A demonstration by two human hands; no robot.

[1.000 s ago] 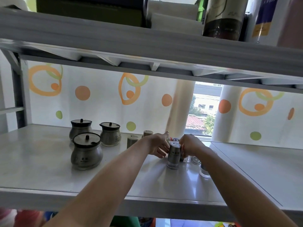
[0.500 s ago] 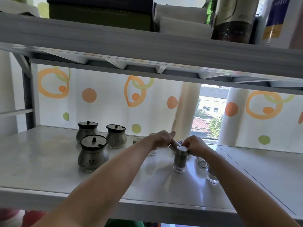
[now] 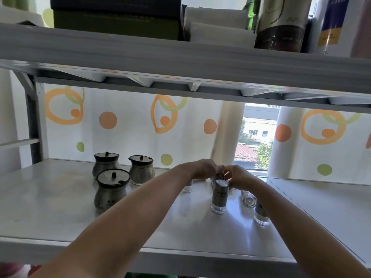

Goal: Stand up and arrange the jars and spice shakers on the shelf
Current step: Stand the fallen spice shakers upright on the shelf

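Observation:
Three round metal jars with dark lids stand at the left of the shelf (image 3: 60,213): one in front (image 3: 112,192), two behind (image 3: 106,163) (image 3: 141,169). A spice shaker (image 3: 219,197) stands upright in the middle. My left hand (image 3: 202,169) and my right hand (image 3: 239,176) meet just behind it, both closed around another shaker (image 3: 217,175) that is mostly hidden. A further shaker (image 3: 187,186) stands under my left wrist. Another one (image 3: 261,214) stands beside my right forearm, and a clear-bottomed one (image 3: 249,199) lies on its side.
The upper shelf (image 3: 180,57) hangs low overhead, loaded with boxes (image 3: 116,17) and a dark bottle (image 3: 281,25). A spotted curtain (image 3: 130,127) closes the back, with a window gap (image 3: 259,141) behind the hands. A seam (image 3: 301,213) splits the shelf at the right.
Both hands have drawn together behind the standing shaker and closed on the one at the back. The view has shifted slightly.

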